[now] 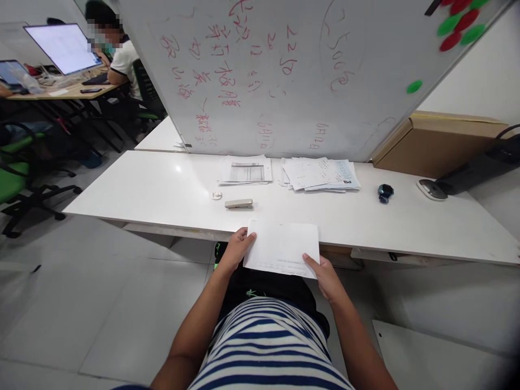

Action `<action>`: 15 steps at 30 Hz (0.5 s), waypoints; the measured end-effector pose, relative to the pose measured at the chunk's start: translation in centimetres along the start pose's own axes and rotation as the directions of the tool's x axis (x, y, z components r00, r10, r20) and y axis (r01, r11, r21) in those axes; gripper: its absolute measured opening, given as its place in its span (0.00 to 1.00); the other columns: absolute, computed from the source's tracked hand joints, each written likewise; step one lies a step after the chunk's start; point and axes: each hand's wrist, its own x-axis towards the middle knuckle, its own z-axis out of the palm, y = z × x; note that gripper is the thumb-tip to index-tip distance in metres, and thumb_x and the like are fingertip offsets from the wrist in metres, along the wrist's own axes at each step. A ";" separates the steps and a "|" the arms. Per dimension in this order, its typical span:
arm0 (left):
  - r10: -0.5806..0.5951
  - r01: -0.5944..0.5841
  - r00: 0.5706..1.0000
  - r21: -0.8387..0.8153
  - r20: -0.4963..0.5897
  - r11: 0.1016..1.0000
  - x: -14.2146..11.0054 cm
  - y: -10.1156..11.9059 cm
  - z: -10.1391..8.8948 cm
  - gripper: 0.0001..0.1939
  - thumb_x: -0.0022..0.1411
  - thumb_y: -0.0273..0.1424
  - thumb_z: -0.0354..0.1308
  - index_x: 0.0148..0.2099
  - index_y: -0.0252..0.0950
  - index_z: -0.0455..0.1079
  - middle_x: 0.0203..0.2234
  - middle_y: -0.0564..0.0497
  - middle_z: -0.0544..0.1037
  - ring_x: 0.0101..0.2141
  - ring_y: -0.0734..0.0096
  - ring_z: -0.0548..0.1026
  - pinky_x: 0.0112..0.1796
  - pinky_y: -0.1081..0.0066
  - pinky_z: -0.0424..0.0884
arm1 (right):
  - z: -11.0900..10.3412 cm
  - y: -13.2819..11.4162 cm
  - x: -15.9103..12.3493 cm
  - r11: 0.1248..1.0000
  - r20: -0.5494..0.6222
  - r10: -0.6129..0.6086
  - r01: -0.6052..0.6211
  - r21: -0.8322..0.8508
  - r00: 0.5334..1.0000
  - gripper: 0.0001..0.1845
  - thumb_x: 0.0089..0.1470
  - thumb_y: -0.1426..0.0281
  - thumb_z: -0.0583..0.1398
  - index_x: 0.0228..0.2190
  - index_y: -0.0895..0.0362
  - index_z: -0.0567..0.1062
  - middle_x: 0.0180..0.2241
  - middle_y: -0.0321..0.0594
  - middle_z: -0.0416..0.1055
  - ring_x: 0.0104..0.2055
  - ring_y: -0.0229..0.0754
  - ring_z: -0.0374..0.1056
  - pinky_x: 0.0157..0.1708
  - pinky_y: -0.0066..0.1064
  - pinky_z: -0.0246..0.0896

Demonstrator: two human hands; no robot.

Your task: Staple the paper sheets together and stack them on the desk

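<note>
A sheet of white paper (282,244), possibly several together, is held level at the desk's front edge. My left hand (239,250) grips its left side, thumb on top and fingers underneath. On the right side my right hand (326,276) pinches the near corner with the thumb over the page. Faint print runs along the edge closest to me. Just beyond the paper lies a grey-beige stapler (239,204). Two paper stacks rest farther back: a printed left stack (247,171) and a messier right stack (323,174).
The white desk (162,187) spans the view. A small white round object (216,195) lies left of the stapler, a dark watch (384,193) to the right. Behind stand a whiteboard (300,81), a cardboard box (430,142) and a monitor stand (433,189). A seated person (128,62) works at far left.
</note>
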 end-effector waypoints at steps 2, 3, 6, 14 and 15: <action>0.005 -0.005 1.000 0.041 0.000 0.999 0.0 -0.6 -0.4 0.24 0.53 0.47 0.60 0.44 0.34 0.69 0.36 0.45 0.80 0.36 0.61 0.78 0.39 0.64 0.72 | -0.5 -0.2 -0.4 0.999 0.073 0.010 -0.013 0.041 0.997 0.24 0.46 0.55 0.65 0.42 0.56 0.78 0.40 0.44 0.78 0.43 0.51 0.73 0.47 0.42 0.66; 0.013 -0.012 1.000 0.098 -0.016 0.995 0.0 -0.7 -0.6 0.23 0.54 0.47 0.59 0.44 0.34 0.69 0.35 0.45 0.80 0.35 0.61 0.78 0.38 0.64 0.72 | -0.7 -0.3 -0.6 0.999 0.116 0.009 -0.015 0.046 0.993 0.23 0.47 0.55 0.65 0.41 0.55 0.79 0.40 0.44 0.78 0.43 0.50 0.73 0.47 0.42 0.65; 0.125 -0.068 0.984 0.386 -0.126 0.920 -0.4 -0.6 -0.8 0.22 0.59 0.46 0.55 0.47 0.35 0.69 0.36 0.45 0.79 0.37 0.59 0.77 0.39 0.62 0.72 | -1.3 -0.6 -0.9 1.000 0.257 0.019 -0.021 0.005 0.966 0.20 0.48 0.55 0.64 0.39 0.54 0.80 0.40 0.43 0.78 0.43 0.49 0.72 0.47 0.40 0.65; 0.445 -0.478 0.834 0.829 0.326 0.289 -4.6 1.9 3.3 0.31 0.60 0.46 0.55 0.61 0.38 0.58 0.61 0.42 0.61 0.62 0.54 0.55 0.59 0.53 0.56 | 0.3 0.8 0.0 0.987 0.167 -0.146 0.155 -0.040 0.975 0.21 0.47 0.55 0.64 0.37 0.57 0.80 0.36 0.42 0.78 0.37 0.47 0.71 0.40 0.38 0.64; 0.385 -0.512 0.832 0.819 0.399 0.258 -4.9 1.7 3.9 0.34 0.57 0.48 0.57 0.61 0.38 0.59 0.61 0.40 0.60 0.63 0.51 0.52 0.59 0.51 0.56 | 0.6 0.9 0.0 0.983 0.145 -0.153 0.165 -0.077 0.978 0.21 0.46 0.54 0.65 0.36 0.57 0.80 0.35 0.42 0.78 0.36 0.47 0.71 0.38 0.37 0.65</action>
